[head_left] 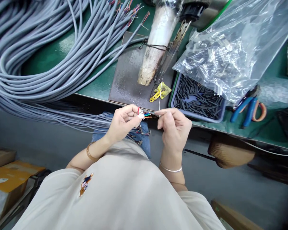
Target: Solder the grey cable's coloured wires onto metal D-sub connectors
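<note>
At frame centre, the left hand [123,123] pinches a cable end [144,114] with its coloured cores fanned out, which exposes each core. The right hand [174,127] grips one thin white wire [160,95] upright, apart from the rest. Right of centre, a blue tray [174,95] holds short black tubing pieces [196,100]; above it, a clear bag [232,48] holds small connectors.

Cable end and a thin wire, held up at the worktop's edge.
The cable end [144,114] fans into short coloured cores, red, blue and orange, pointing right out of the left hand's pinch. The bare wire [160,95] stands nearly upright, thin and pale, pinched at its foot just beside the cores.
</note>
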